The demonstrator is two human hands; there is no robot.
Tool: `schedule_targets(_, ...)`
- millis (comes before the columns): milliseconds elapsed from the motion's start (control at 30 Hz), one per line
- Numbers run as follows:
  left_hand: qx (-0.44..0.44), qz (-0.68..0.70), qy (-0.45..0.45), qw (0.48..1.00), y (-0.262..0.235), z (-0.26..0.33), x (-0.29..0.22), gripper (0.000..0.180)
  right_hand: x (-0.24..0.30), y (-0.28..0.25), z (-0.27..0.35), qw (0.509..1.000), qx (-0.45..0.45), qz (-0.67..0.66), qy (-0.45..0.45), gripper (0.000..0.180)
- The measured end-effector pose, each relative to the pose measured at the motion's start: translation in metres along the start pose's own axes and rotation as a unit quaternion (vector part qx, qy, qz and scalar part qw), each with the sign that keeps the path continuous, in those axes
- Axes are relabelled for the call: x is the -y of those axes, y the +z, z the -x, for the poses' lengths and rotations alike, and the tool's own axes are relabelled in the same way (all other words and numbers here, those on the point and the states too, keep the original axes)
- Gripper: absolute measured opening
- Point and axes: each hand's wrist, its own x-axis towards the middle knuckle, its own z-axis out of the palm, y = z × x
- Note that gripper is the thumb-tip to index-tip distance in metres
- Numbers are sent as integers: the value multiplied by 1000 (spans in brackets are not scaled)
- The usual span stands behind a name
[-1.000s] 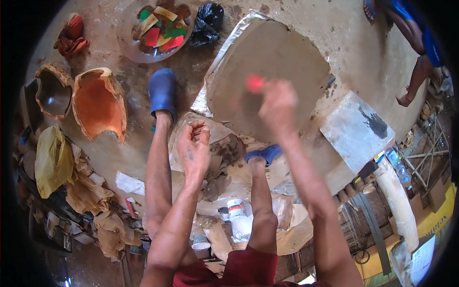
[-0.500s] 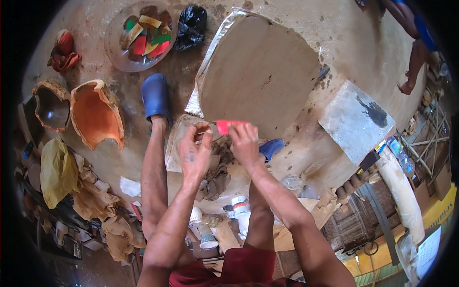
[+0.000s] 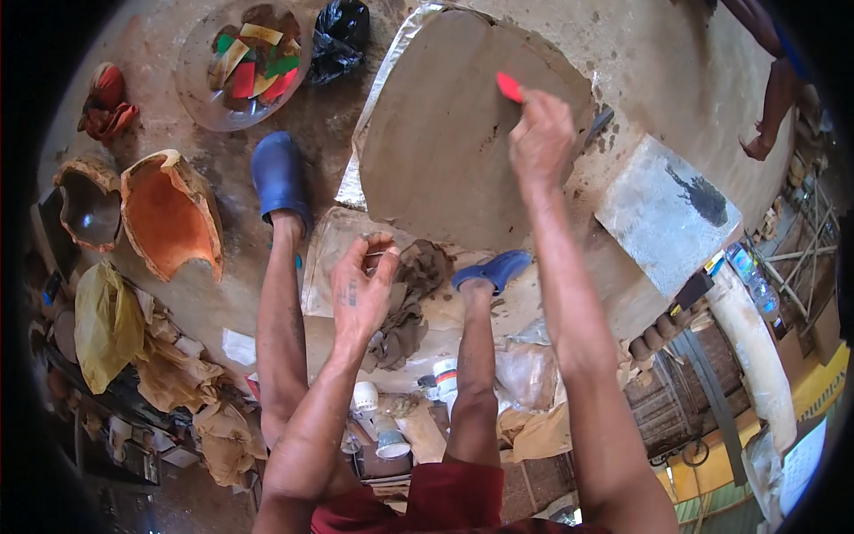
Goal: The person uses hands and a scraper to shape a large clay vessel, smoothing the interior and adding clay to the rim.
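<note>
My right hand is closed on a small flat red scraper, over the upper right part of a big smooth slab of wet grey-brown clay. The slab lies on a silvery-white sheet, whose edge shows along its left and top sides. My left hand hovers below the slab's lower left corner, fingers curled together; whatever they pinch is too small to make out. Under that hand lie a clear plastic sheet and a crumpled grey-brown cloth.
A clear basin with red, green and tan pieces stands upper left beside a black plastic bag. Two broken orange-lined pots sit at left. A grey square board lies right. My blue clogs flank the cloth. Another person's hand shows upper right.
My right hand has carried the red scraper up and right, from the slab's lower edge onto its upper right part. My left hand stays nearly in place. My right foot has shifted left.
</note>
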Motion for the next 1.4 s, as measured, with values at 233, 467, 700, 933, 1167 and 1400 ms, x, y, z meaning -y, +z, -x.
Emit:
schedule_targets(233, 23, -13, 19, 999, -3, 0, 4, 31, 58, -8, 91, 999, 23, -43, 1, 29)
schedule_targets(467, 36, 17, -10, 999, 3, -7, -5, 30, 81, -58, 223, 974, 205, -85, -41, 39)
schedule_targets(700, 18, 16, -6, 1000, -5, -5, 8, 30, -26, -60, 59, 999, 42, -33, -8, 31)
schedule_targets(933, 26, 8, -12, 1000, 12, -3, 35, 31, -71, -26, 23, 998, 57, 21, -18, 32)
schedule_targets(1167, 48, 6, -14, 999, 20, 0, 20, 32, 18, -72, 238, 981, 180, -67, 2, 35)
schedule_targets(1400, 40, -5, -21, 999, 2, -1, 20, 37, -45, -81, 123, 992, 82, -67, 72, 33)
